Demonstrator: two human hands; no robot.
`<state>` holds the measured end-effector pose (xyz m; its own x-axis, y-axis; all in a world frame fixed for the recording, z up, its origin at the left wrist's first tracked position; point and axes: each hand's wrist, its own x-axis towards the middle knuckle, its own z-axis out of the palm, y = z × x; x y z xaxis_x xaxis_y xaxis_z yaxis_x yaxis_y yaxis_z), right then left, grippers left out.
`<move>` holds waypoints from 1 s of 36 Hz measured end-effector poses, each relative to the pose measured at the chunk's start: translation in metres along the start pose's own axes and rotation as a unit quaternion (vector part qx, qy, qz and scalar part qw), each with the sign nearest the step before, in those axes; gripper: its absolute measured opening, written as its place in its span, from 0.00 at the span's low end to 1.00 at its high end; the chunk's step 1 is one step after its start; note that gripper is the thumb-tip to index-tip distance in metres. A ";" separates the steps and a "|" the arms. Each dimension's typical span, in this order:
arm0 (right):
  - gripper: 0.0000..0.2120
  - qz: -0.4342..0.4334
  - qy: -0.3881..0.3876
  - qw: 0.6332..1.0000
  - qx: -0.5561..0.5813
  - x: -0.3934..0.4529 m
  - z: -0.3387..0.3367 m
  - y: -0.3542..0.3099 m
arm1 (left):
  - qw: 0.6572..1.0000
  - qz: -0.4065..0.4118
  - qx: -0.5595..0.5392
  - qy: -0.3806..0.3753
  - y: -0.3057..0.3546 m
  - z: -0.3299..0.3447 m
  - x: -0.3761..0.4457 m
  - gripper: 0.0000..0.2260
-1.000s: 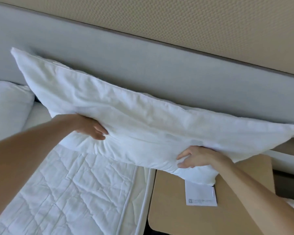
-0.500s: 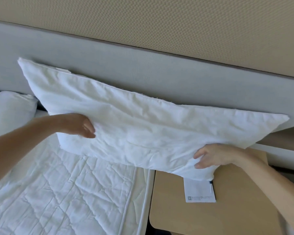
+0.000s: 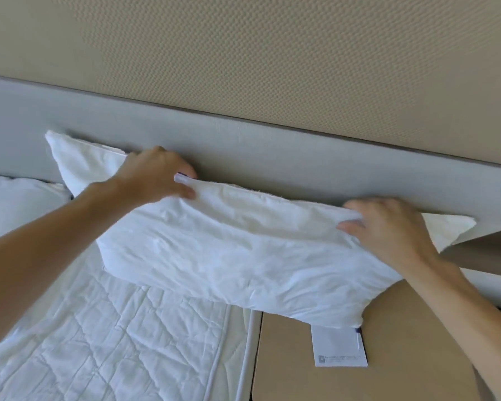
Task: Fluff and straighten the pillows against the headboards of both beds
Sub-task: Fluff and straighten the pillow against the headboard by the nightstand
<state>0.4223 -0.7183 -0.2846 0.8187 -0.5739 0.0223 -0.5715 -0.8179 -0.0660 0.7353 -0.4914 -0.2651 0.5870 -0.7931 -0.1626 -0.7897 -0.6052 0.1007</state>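
A large white pillow (image 3: 229,250) leans tilted against the grey padded headboard (image 3: 272,151), its right half hanging out over the bedside table. My left hand (image 3: 154,176) grips the pillow's top edge near its left end, fingers curled over the seam. My right hand (image 3: 388,230) pinches the top edge near the right end. A second white pillow (image 3: 15,204) lies at the far left on the bed, partly cut off by the frame edge.
A quilted white mattress cover (image 3: 104,342) spreads below the pillow. To the right stands a tan bedside table (image 3: 411,377) with a white notepad (image 3: 339,347) on it. A beige textured wall (image 3: 272,53) rises above the headboard.
Both hands moved from the pillow's lower edge up to its top edge. The pillow dropped lower and now rests against the headboard.
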 end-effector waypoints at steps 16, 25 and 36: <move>0.08 0.055 0.048 0.997 0.020 -0.010 0.002 0.043 | 0.996 0.001 -0.060 0.058 -0.031 -0.003 0.002 0.06; 0.06 0.113 0.111 0.987 0.042 -0.012 0.000 0.072 | 0.980 -0.054 -0.089 0.168 -0.049 -0.016 0.004 0.05; 0.16 0.111 0.064 0.981 0.144 -0.046 -0.022 0.063 | 0.949 0.007 -0.151 0.278 0.021 -0.005 -0.042 0.09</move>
<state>0.3473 -0.7440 -0.2676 0.6511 -0.7524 0.0997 -0.6804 -0.6368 -0.3626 0.6947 -0.4711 -0.2514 0.6469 -0.6645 0.3742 -0.7599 -0.5201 0.3901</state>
